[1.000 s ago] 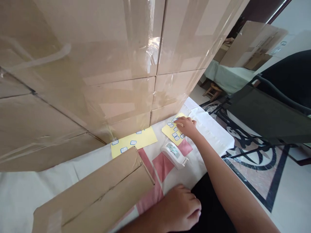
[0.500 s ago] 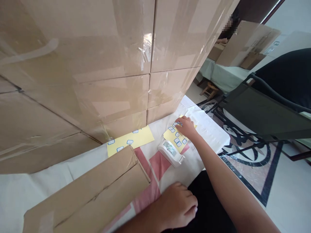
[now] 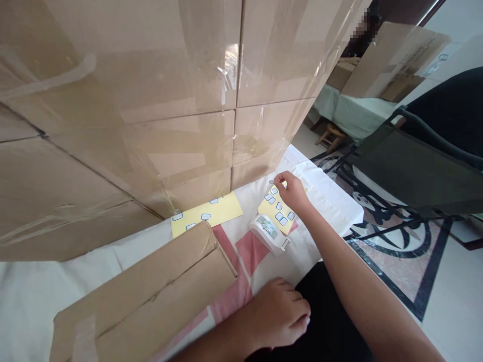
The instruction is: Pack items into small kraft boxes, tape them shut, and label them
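My right hand (image 3: 293,190) pinches a small blue-edged sticker (image 3: 271,182) between thumb and fingertips, just above the far corner of a yellow sheet (image 3: 286,202). Several like stickers lie scattered on that sheet. Against its near-left edge sits a white tape dispenser (image 3: 267,234) with a green-tinted picture on its side. My left hand (image 3: 281,314) is curled closed at the table's near edge, with nothing seen sticking out of it. A second yellow sheet (image 3: 226,208) with several stickers lies to the left, partly covered by a long cardboard box (image 3: 151,296).
A tall stack of taped cardboard cartons (image 3: 181,100) walls off the far left. White cloth (image 3: 335,201) covers the table. To the right stand a dark folding chair (image 3: 418,161), a wooden stool (image 3: 331,137) and another table with a box (image 3: 377,65), a person partly visible behind it.
My right hand has lifted from the yellow sheet and now has a sticker in its fingertips. My left hand stays curled in place. The view has shifted slightly.
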A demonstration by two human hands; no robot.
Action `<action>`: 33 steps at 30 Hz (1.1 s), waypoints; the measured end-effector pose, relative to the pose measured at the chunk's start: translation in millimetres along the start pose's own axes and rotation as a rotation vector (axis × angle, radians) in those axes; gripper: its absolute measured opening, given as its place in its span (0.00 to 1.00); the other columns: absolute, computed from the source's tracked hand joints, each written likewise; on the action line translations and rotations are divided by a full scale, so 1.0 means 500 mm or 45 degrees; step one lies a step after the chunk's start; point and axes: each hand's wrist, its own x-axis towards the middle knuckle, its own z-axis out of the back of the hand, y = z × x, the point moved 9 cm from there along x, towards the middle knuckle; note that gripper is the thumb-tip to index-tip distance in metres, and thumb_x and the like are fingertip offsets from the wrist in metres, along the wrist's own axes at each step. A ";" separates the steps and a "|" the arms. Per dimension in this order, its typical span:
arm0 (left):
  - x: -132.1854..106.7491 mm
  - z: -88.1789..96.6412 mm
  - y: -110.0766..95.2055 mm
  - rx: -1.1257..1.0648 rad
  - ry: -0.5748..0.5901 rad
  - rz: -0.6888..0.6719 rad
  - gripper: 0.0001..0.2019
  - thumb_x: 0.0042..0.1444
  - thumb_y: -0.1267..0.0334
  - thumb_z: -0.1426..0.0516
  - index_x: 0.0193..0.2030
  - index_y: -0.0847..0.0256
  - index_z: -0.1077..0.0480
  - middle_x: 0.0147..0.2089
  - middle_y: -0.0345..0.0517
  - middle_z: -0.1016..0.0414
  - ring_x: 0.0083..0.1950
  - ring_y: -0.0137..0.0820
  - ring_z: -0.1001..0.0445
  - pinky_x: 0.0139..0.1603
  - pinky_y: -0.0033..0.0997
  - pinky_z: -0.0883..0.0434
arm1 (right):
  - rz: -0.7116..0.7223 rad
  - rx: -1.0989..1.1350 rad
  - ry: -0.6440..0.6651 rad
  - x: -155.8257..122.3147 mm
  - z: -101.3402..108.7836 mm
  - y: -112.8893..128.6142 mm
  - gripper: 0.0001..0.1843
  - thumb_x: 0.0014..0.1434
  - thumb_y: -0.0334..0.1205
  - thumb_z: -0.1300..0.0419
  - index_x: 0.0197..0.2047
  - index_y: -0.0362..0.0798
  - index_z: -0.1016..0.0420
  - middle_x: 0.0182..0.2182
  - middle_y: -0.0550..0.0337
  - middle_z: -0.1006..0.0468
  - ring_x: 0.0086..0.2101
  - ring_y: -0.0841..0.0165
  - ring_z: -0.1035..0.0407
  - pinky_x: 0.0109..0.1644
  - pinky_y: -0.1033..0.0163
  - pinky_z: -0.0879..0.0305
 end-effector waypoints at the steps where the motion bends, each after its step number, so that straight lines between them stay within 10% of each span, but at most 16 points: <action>1: 0.000 0.000 0.000 0.005 0.012 0.002 0.04 0.65 0.61 0.42 0.40 0.58 0.29 0.38 0.38 0.19 0.39 0.29 0.24 0.46 0.36 0.34 | 0.059 0.173 0.029 -0.010 -0.002 0.032 0.03 0.64 0.36 0.45 0.38 0.49 0.31 0.41 0.54 0.22 0.42 0.62 0.28 0.43 0.60 0.37; 7: -0.002 0.001 -0.001 0.016 0.043 0.006 0.07 0.67 0.60 0.45 0.41 0.58 0.28 0.37 0.40 0.20 0.40 0.30 0.24 0.46 0.37 0.33 | 0.499 0.876 0.734 -0.133 -0.059 0.250 0.02 0.65 0.34 0.41 0.41 0.49 0.30 0.48 0.56 0.26 0.47 0.66 0.31 0.47 0.61 0.37; 12: -0.002 0.004 -0.003 -0.003 0.055 0.002 0.08 0.68 0.61 0.48 0.42 0.59 0.28 0.36 0.40 0.21 0.39 0.31 0.25 0.45 0.36 0.33 | 0.643 0.897 1.123 -0.196 -0.107 0.317 0.06 0.63 0.28 0.41 0.37 0.49 0.30 0.44 0.59 0.31 0.44 0.67 0.35 0.50 0.62 0.37; 33: -0.003 0.004 -0.003 -0.021 0.107 0.034 0.08 0.68 0.62 0.47 0.42 0.58 0.28 0.38 0.38 0.21 0.42 0.31 0.24 0.47 0.37 0.32 | 0.707 1.061 1.122 -0.216 -0.147 0.336 0.08 0.64 0.26 0.41 0.36 0.48 0.33 0.38 0.61 0.39 0.40 0.69 0.38 0.49 0.64 0.38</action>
